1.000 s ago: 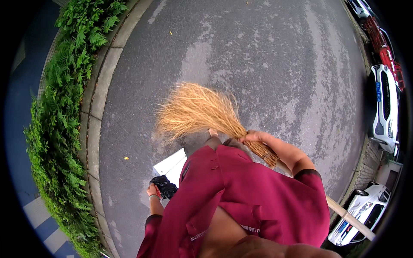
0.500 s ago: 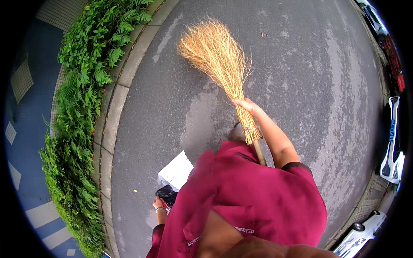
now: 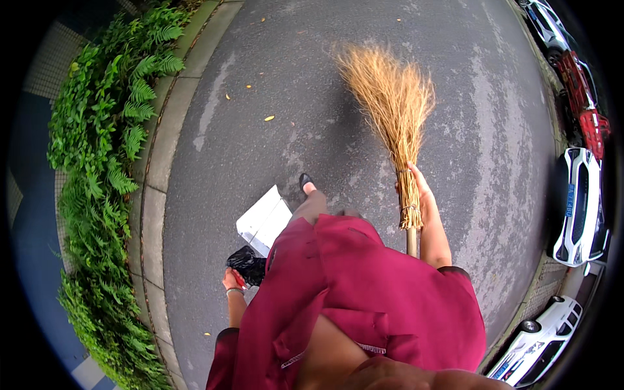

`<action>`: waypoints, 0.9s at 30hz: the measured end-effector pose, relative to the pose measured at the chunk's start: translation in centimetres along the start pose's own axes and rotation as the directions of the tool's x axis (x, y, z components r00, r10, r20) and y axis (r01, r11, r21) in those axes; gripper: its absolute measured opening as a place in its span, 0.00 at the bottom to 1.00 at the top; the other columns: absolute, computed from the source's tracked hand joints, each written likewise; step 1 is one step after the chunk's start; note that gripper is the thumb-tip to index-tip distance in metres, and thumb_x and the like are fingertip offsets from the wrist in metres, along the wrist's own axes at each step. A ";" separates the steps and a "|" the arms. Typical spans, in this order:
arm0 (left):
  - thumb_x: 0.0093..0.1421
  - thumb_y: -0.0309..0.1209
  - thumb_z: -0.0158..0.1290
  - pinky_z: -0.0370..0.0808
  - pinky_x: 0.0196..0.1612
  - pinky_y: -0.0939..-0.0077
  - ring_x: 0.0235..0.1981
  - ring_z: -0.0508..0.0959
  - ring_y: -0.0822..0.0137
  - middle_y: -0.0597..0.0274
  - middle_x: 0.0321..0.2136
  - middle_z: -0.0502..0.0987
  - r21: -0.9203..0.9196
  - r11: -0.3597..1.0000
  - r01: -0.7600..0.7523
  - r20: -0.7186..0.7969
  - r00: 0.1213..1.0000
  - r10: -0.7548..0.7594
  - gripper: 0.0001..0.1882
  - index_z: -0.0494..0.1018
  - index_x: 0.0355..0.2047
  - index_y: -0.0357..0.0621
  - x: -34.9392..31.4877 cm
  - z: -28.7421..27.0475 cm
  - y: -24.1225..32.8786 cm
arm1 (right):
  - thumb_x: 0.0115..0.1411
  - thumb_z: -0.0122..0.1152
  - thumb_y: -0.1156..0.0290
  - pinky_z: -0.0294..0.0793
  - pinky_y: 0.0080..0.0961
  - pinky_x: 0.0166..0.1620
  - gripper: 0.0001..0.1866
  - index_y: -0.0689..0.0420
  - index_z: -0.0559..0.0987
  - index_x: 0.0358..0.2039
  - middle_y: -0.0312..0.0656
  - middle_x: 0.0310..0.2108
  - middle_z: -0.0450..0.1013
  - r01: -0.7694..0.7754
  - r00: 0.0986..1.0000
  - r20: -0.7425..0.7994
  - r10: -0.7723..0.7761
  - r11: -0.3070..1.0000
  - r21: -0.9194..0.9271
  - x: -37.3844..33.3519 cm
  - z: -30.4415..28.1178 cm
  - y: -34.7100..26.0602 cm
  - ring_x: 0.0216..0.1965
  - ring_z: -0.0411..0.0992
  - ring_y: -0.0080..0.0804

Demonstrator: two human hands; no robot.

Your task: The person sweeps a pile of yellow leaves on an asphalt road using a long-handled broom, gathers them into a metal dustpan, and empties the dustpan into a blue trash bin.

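A straw broom [image 3: 398,110] points bristles-up and forward, away from me, over the road. My right hand [image 3: 421,188] is closed round the bound lower part of its straw, and a pale wooden stick runs back from there beside my forearm. At my left side, my left hand [image 3: 234,279] is closed on a red part, apparently a handle. Right beside those fingers is a crumpled black plastic bag [image 3: 247,263]. Just beyond the bag extends a white dustpan-like panel [image 3: 265,218]; where it joins the red part is hidden.
Grey asphalt [image 3: 292,78] with pale worn patches and a few yellow leaves [image 3: 269,119] lies ahead. A concrete kerb [image 3: 154,214] and a green hedge [image 3: 97,188] run along the left. Parked cars, including a white car [image 3: 578,208], line the right. My shoe [image 3: 305,182] steps forward.
The broom and my right hand have swung to the right, and the broom stands straighter. My dark shoe has come into sight. Hedge and cars have shifted in view.
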State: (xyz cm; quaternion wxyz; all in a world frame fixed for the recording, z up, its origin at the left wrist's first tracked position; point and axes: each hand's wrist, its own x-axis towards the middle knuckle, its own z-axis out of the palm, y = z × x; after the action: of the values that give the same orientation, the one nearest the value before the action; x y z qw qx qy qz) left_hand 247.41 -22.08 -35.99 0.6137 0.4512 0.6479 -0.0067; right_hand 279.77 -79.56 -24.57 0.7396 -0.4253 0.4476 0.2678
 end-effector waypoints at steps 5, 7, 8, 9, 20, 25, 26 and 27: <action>0.57 0.39 0.45 0.65 0.13 0.79 0.10 0.65 0.73 0.66 0.11 0.66 0.164 0.985 -0.060 0.182 0.983 0.029 0.14 0.64 0.19 0.46 2.9 11.8 9.0 | 0.46 0.50 0.39 0.72 0.29 0.18 0.27 0.54 0.70 0.24 0.45 0.15 0.69 -0.001 0.999 -0.041 0.007 0.990 0.140 4.9 -2.4 -5.3 0.15 0.69 0.36; 0.57 0.39 0.45 0.65 0.13 0.81 0.11 0.66 0.74 0.67 0.12 0.66 0.206 0.971 -0.122 0.205 0.976 0.079 0.14 0.65 0.20 0.45 4.0 14.8 12.4 | 0.46 0.51 0.40 0.72 0.29 0.19 0.26 0.54 0.70 0.24 0.46 0.16 0.70 -0.031 1.000 0.006 0.030 0.988 0.152 6.9 -2.8 -6.3 0.15 0.69 0.37; 0.57 0.39 0.46 0.65 0.13 0.81 0.11 0.66 0.75 0.67 0.12 0.66 0.227 0.962 -0.151 0.218 0.971 0.101 0.13 0.65 0.20 0.45 4.7 16.1 14.1 | 0.45 0.51 0.39 0.72 0.30 0.19 0.27 0.54 0.70 0.24 0.46 0.16 0.70 -0.065 0.997 -0.021 0.069 0.986 0.152 8.4 -2.5 -6.3 0.16 0.70 0.37; 0.57 0.39 0.46 0.64 0.13 0.83 0.12 0.66 0.77 0.68 0.13 0.68 0.303 0.936 -0.180 0.250 0.963 0.104 0.13 0.66 0.22 0.45 4.9 17.2 16.1 | 0.45 0.51 0.39 0.72 0.31 0.19 0.27 0.54 0.70 0.24 0.46 0.16 0.70 -0.106 0.992 -0.048 0.114 0.983 0.149 9.6 -1.8 -6.1 0.16 0.70 0.38; 0.56 0.37 0.48 0.61 0.15 0.87 0.13 0.64 0.81 0.72 0.13 0.67 0.563 0.765 -0.313 0.341 0.931 0.130 0.13 0.68 0.19 0.46 16.2 27.3 30.8 | 0.45 0.58 0.48 0.71 0.28 0.21 0.24 0.57 0.71 0.32 0.43 0.19 0.70 -0.513 0.859 -0.074 0.507 0.852 -0.103 4.2 15.9 -2.9 0.17 0.69 0.33; 0.55 0.38 0.48 0.65 0.19 0.83 0.17 0.68 0.78 0.69 0.15 0.70 0.661 0.630 -0.407 0.423 0.896 0.135 0.15 0.68 0.19 0.42 23.9 30.0 31.5 | 0.47 0.56 0.52 0.73 0.31 0.26 0.23 0.58 0.70 0.36 0.45 0.24 0.71 -0.435 0.892 -0.191 0.410 0.893 -0.112 -3.1 21.3 -3.3 0.21 0.70 0.34; 0.55 0.39 0.48 0.65 0.21 0.81 0.17 0.68 0.76 0.68 0.15 0.70 0.691 0.569 -0.446 0.436 0.885 0.164 0.15 0.68 0.19 0.41 26.1 30.4 31.3 | 0.47 0.56 0.52 0.73 0.31 0.26 0.24 0.58 0.70 0.36 0.45 0.23 0.71 -0.443 0.886 -0.194 0.422 0.893 -0.081 -3.6 22.0 -3.1 0.21 0.70 0.35; 0.54 0.39 0.48 0.65 0.22 0.78 0.18 0.68 0.75 0.67 0.15 0.70 0.717 0.500 -0.486 0.455 0.870 0.193 0.15 0.68 0.19 0.40 28.0 30.7 31.2 | 0.47 0.56 0.51 0.73 0.32 0.26 0.24 0.58 0.70 0.36 0.46 0.23 0.71 -0.447 0.881 -0.195 0.431 0.893 -0.046 -4.0 22.6 -2.7 0.22 0.70 0.35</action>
State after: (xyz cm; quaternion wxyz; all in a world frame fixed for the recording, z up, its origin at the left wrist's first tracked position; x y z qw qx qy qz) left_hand 294.63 -4.75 -48.98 0.4205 0.7934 0.3605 -0.2525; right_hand 289.90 -61.32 -14.59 0.5963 -0.3678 0.5848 0.4087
